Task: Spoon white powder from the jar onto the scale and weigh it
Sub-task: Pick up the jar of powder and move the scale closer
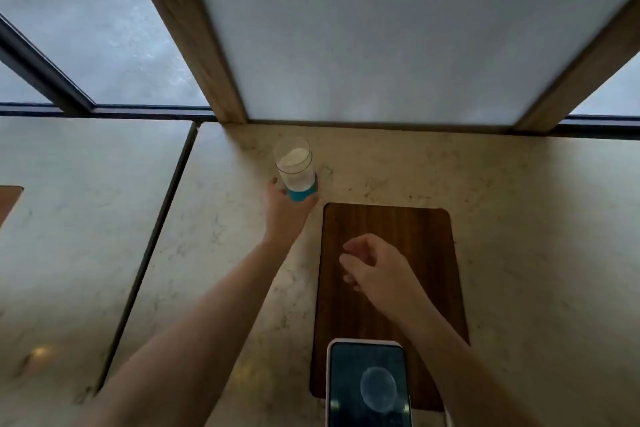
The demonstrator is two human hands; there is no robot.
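The left hand (285, 210) has its grip wrapped around the lower part of the glass jar (295, 166), at its blue band, fingers curled round the far side. The jar stands upright near the back of the marble bench (519, 218), open at the top, with white powder (294, 158) inside. The right hand (375, 265) hovers above the wooden board (388, 288) with a loose, half-curled grip, holding nothing. The board lies just right of the jar, mostly bare. A scale (369, 385) with a dark glass top overlaps the board's near end at the frame's lower edge. Behind the jar, a wood-framed frosted panel (381, 28) rises from the bench's back edge, closing that side. A dark seam (152, 246) splits the bench at left; open marble spreads right of the board.
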